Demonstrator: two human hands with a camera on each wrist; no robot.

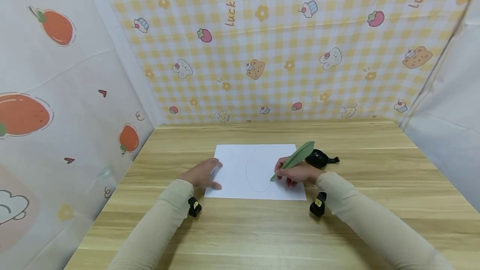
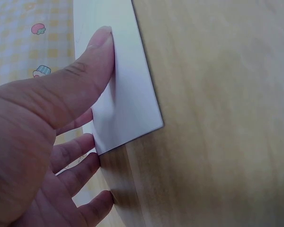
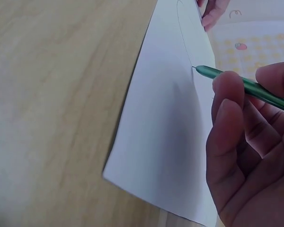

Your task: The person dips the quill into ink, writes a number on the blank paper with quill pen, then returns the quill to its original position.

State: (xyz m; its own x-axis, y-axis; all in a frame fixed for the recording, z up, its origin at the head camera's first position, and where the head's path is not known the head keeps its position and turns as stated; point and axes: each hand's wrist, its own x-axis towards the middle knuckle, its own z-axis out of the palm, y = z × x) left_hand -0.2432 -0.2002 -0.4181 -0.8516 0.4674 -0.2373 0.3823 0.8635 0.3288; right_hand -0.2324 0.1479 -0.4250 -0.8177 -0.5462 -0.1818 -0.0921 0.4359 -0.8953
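A sheet of white paper [image 1: 232, 174] lies on the wooden table, bearing a thin, curved pencil-like line that forms most of an oval. My right hand [image 1: 298, 173] pinches a green leaf-shaped pen [image 1: 300, 154] between thumb and fingers. In the right wrist view the tip of the pen [image 3: 208, 72] meets the paper at the end of the line. At the sheet's left edge my left hand [image 1: 202, 173] rests with fingers spread, its thumb [image 2: 97, 61] lying on the paper near a corner. It grips nothing.
Just beyond my right hand sits a glossy black rounded object [image 1: 318, 158] with a narrow stem pointing right. A yellow checked cloth [image 1: 277, 53] hangs behind the table [image 1: 262, 232], and white printed cloth [image 1: 75, 74] closes the left side.
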